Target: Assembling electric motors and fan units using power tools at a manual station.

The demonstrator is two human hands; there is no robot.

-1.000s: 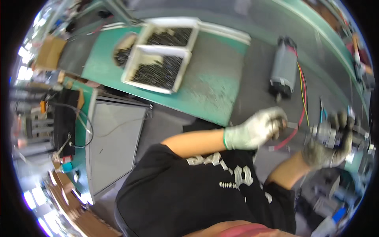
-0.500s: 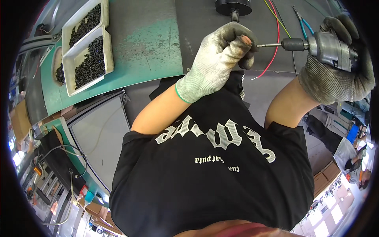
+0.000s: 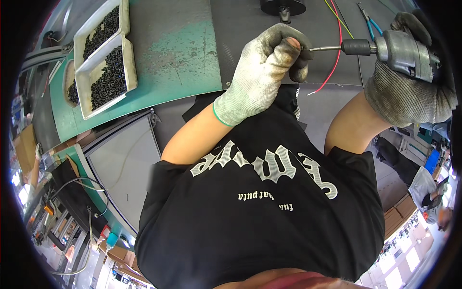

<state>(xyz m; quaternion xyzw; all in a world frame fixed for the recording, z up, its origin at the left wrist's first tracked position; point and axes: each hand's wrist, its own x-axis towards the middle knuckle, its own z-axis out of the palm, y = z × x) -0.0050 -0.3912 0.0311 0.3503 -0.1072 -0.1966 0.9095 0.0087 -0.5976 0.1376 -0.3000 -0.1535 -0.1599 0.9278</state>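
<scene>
My right hand (image 3: 409, 96), in a grey-coated knit glove, is wrapped round the metal body of a power screwdriver (image 3: 408, 54). From its black chuck a thin bit (image 3: 327, 48) points left, toward my other hand. The fingers of my left hand (image 3: 267, 62), gloved in white with a dirty grey coating, are curled into a pinch at the bit's tip. A bare thumb tip shows through the glove. Whatever the pinch holds is hidden by the fingers. Just beyond my left hand stands a dark round part (image 3: 283, 6) with a threaded stud.
Two whitish trays (image 3: 133, 72) of small black screws (image 3: 107, 79) sit on the worn green mat (image 3: 178, 58) at left. Red (image 3: 335, 67) and yellow-green wires and blue-handled pliers (image 3: 370, 25) lie behind the screwdriver. At far right there is another person (image 3: 426, 185); another arm (image 3: 35, 171) shows far left.
Both hands and the screwdriver have shifted very slightly up and to the left, keeping the same grips. Another person's arm has come into view at the far left.
</scene>
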